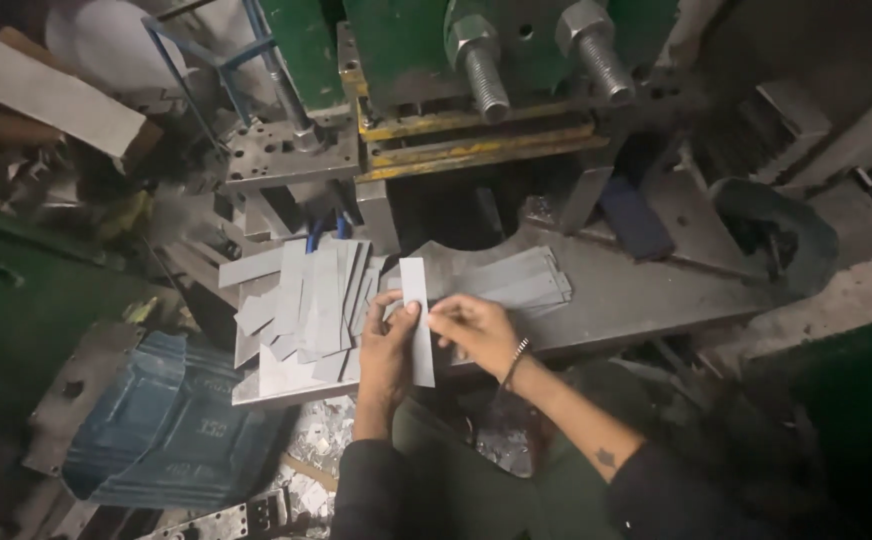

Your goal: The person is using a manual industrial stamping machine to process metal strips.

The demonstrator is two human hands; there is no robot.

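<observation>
Gripping one metal strip (417, 320), both hands (436, 335) pinch.

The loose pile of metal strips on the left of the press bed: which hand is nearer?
Left. The left hand sits right beside the pile, pinching a strip; the right hand is beyond that strip.

A grey steel desk (646, 290) under the green press carries a loose heap of flat metal strips (306, 295) at its left and a neater stack of strips (526, 280) near the middle.
</observation>
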